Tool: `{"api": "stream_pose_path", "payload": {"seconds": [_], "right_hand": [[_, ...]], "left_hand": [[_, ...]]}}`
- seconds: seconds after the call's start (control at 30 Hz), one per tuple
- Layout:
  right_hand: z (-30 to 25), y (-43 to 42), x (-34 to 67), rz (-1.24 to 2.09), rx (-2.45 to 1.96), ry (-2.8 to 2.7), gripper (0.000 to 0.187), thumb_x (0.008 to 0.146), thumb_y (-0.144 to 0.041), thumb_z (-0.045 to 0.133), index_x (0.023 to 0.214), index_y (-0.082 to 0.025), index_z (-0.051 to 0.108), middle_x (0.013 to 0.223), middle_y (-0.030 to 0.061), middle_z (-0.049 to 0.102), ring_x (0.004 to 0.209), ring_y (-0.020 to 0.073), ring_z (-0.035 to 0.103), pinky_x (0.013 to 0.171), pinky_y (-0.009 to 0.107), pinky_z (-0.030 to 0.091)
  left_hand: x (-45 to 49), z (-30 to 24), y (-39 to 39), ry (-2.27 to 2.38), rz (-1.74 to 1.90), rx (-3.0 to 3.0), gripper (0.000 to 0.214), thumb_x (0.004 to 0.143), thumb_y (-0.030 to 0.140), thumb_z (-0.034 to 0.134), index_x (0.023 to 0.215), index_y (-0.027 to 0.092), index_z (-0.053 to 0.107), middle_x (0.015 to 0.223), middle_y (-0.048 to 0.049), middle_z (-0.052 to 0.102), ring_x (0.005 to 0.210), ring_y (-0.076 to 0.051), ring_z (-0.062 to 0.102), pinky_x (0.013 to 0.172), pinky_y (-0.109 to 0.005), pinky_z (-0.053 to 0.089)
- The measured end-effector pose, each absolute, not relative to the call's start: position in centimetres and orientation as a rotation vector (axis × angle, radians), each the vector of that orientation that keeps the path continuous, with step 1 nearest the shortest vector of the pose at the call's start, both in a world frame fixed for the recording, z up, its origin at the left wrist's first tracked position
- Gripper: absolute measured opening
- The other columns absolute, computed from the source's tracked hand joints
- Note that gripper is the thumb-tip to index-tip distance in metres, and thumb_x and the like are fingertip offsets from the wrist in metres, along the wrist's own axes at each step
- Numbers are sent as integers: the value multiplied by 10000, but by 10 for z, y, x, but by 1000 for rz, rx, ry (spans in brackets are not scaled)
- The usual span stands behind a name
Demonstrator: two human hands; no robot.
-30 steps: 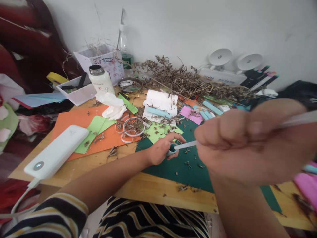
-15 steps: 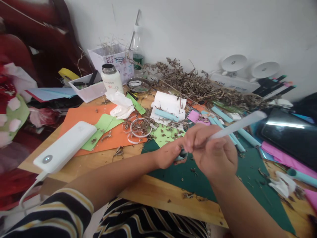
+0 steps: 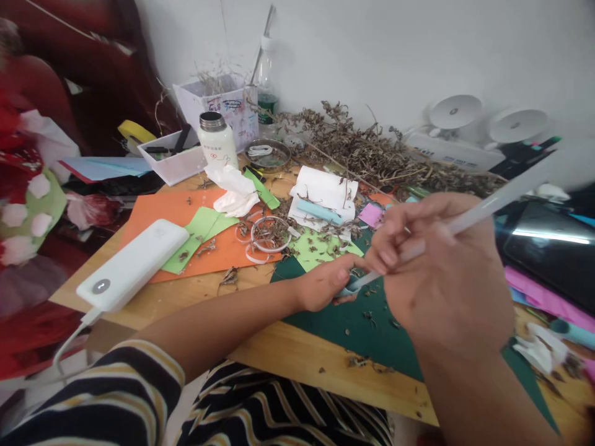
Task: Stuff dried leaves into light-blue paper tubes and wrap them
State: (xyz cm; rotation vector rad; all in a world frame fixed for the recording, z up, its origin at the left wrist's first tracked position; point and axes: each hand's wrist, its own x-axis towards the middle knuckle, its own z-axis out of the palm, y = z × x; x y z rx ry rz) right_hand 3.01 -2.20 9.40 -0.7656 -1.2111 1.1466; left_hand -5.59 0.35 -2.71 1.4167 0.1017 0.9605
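My right hand (image 3: 441, 279) is closed round a long white stick (image 3: 493, 201) that slants from the upper right down to my left hand. My left hand (image 3: 325, 284) rests on the dark green mat (image 3: 334, 319) and pinches a small light blue rolled piece (image 3: 346, 290), which the stick's lower tip meets. Bits of dried plant lie scattered over the mat around both hands.
A white power bank (image 3: 132, 263) with a cable lies at the left on orange paper (image 3: 171, 214). Behind stand a white bottle (image 3: 216, 139), a white box (image 3: 227, 111), crumpled tissue (image 3: 235, 189), a tape ring (image 3: 267, 232) and a heap of dried stems (image 3: 372, 152). Pink paper (image 3: 543, 297) lies right.
The view has shifted, so the desk items sit further right. My right hand moved away from the camera, then lifted slightly, keeping the stick's tip at the piece in my left hand.
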Motion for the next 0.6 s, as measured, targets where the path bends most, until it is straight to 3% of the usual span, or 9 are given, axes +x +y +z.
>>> {"api": "stream_pose_path", "payload": {"seconds": [0.1, 0.17, 0.37, 0.47, 0.6], "right_hand": [[97, -22, 28, 1061, -701, -1258, 147, 796, -209, 425, 904, -295, 475, 712, -20, 480, 492, 100, 428, 458, 271, 348], [97, -22, 26, 1001, -710, -1279, 164, 799, -192, 432, 923, -280, 493, 712, -15, 487, 515, 104, 454, 478, 280, 367], [103, -30, 22, 1022, -686, -1185, 217, 728, -72, 454, 809, -266, 508, 558, -48, 416, 429, 80, 357, 402, 236, 298], [106, -31, 23, 1158, -645, -1185, 88, 703, -204, 553, 677, -246, 481, 444, -69, 325, 381, 67, 273, 366, 215, 241], [110, -28, 24, 1266, -689, -1340, 435, 751, -433, 479, 456, -186, 276, 387, -63, 138, 334, 59, 182, 335, 230, 202]], "left_hand": [[-57, -24, 4, 143, 935, 1418, 533, 774, 620, 235, 913, 126, 381, 511, 56, 376, 371, -46, 325, 360, -169, 280], [-57, -23, 3, 137, 924, 1406, 555, 766, 631, 235, 917, 118, 386, 507, 58, 371, 364, -45, 320, 356, -170, 282], [-56, -27, 3, 190, 915, 1413, 571, 752, 645, 256, 917, 120, 412, 524, 42, 407, 379, -48, 348, 369, -175, 300], [-56, -29, 3, 176, 911, 1416, 573, 747, 651, 255, 870, 118, 425, 526, 39, 394, 390, -50, 345, 372, -180, 296], [-57, -28, 3, 215, 904, 1460, 606, 749, 655, 221, 925, 116, 433, 519, 40, 392, 390, -58, 342, 382, -192, 299]]}}
